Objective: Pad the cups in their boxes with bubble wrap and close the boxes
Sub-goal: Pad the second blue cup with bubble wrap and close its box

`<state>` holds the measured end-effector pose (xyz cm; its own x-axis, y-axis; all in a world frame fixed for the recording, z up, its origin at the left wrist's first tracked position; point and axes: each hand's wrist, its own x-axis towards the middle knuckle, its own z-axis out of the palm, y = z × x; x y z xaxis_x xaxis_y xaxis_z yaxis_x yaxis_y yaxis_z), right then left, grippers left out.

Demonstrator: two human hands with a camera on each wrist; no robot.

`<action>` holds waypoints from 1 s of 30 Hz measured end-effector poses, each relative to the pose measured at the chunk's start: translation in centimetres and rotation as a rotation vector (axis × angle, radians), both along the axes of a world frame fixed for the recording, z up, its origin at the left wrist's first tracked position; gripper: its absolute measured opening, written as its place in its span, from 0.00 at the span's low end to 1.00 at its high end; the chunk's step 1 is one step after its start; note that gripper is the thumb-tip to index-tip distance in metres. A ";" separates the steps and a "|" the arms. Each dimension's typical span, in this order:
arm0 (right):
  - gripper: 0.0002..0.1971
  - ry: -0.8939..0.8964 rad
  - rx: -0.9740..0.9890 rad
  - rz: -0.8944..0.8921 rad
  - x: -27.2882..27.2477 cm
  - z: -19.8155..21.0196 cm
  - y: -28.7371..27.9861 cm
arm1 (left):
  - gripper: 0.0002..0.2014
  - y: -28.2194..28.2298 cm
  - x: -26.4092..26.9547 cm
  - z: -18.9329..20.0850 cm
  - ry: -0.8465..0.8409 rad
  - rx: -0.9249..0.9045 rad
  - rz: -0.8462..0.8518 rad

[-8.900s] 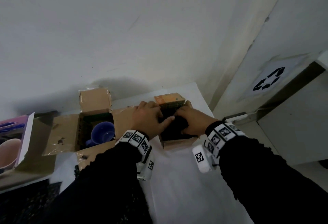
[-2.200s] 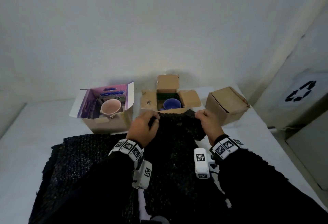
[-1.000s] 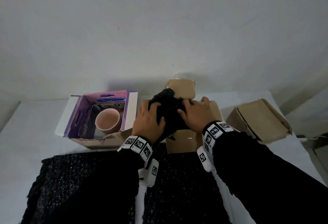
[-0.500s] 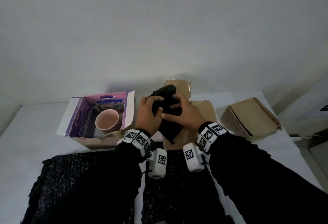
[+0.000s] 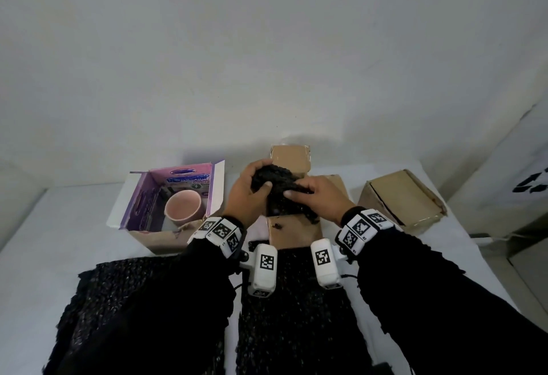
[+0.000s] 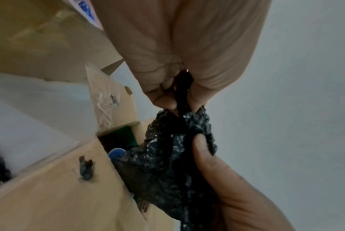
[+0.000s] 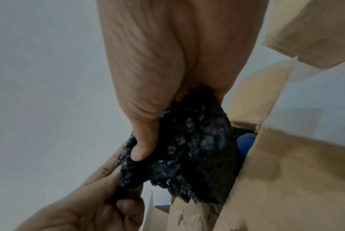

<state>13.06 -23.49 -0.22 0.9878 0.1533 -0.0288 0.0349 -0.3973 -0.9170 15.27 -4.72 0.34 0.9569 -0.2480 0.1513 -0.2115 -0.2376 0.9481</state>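
Both hands, left hand point(image 5: 247, 193) and right hand point(image 5: 318, 196), grip crumpled bubble wrap point(image 5: 277, 186), mostly hiding the blue cup point(image 6: 116, 154).

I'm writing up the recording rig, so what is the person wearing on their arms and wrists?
Both arms are in black long sleeves. The left hand and right hand are bare. Each wrist carries a white band printed with black-and-white square markers, and a white camera pod with one such marker hangs below it, with thin black cables.
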 end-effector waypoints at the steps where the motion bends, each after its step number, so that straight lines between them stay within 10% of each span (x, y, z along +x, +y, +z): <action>1: 0.15 0.033 -0.019 0.021 -0.3 0.5 -0.1 | 0.19 0.1 -0.1 0.1 -0.045 0.056 0.015; 8: 0.17 -0.069 -0.124 -0.023 -1.3 3.0 -1.8 | 0.22 0.2 -0.9 1.2 -0.089 0.241 0.117; 13: 0.07 -0.229 -0.208 -0.130 -0.5 3.7 -3.6 | 0.14 0.4 0.2 1.2 -0.325 0.819 0.022; 17: 0.11 -0.135 -0.148 -0.119 -0.4 3.8 -4.0 | 0.08 0.4 0.7 1.4 -0.285 0.769 0.012; 20: 0.37 -0.064 -0.372 0.021 0.1 3.5 -4.0 | 0.08 0.4 0.9 1.2 -0.247 0.692 -0.018; 24: 0.10 -0.085 -0.727 0.076 1.6 2.2 -3.2 | 0.26 0.5 0.9 0.6 -0.294 0.751 -0.045; 30: 0.13 0.045 -0.560 0.085 4.4 1.6 -3.8 | 0.20 0.4 3.0 -0.4 -0.299 0.589 -0.030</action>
<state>17.46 -27.26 1.35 0.9684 0.1815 -0.1708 0.0536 -0.8210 -0.5683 18.26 -4.30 -0.04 0.8860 -0.3964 0.2405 -0.4602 -0.6884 0.5607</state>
